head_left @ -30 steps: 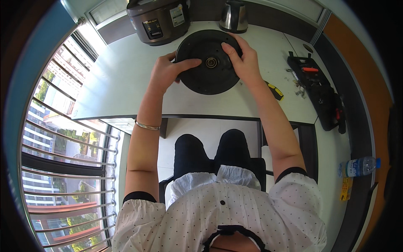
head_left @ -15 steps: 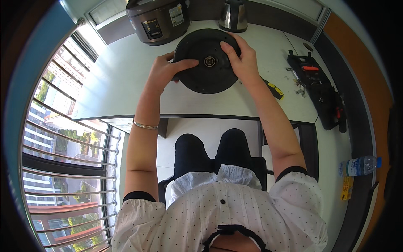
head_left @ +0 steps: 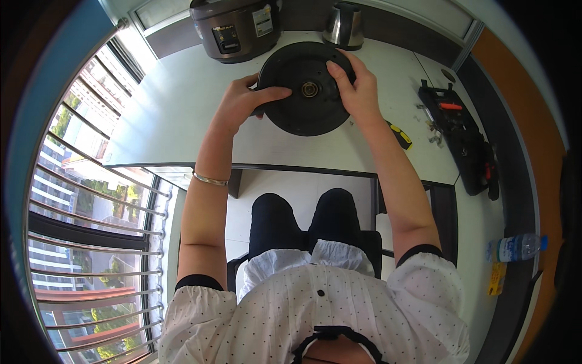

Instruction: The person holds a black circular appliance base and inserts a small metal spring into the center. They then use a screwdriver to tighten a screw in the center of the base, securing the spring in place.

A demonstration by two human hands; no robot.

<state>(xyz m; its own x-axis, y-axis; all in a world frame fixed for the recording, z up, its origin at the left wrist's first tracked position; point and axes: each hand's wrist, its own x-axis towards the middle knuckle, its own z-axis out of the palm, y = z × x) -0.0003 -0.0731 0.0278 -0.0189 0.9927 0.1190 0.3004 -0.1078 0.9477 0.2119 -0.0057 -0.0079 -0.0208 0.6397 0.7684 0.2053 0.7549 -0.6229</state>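
Between my two hands is a round black disc [head_left: 306,121], held over the white table with a small brass-coloured ring fitting [head_left: 310,90] at its centre. My left hand [head_left: 245,97] grips the left edge, its thumb lying across the face toward the fitting and its fingers behind the rim. From the right, my right hand [head_left: 357,88] clasps the upper right edge with the thumb on the face. What lies behind the disc is hidden. Beside my right forearm rests a black-and-yellow handle [head_left: 400,134], partly covered by the arm.
A brown rice cooker [head_left: 236,33] and a steel kettle [head_left: 344,27] stand at the back of the white table [head_left: 176,115]. An open black tool case [head_left: 464,127] lies at right, small metal pieces [head_left: 435,133] beside it. Farther down are a water bottle [head_left: 515,247] and a barred window at left.
The view has shifted slightly, so the table and its things sit a little differently in the picture. My grip on the disc looks the same.
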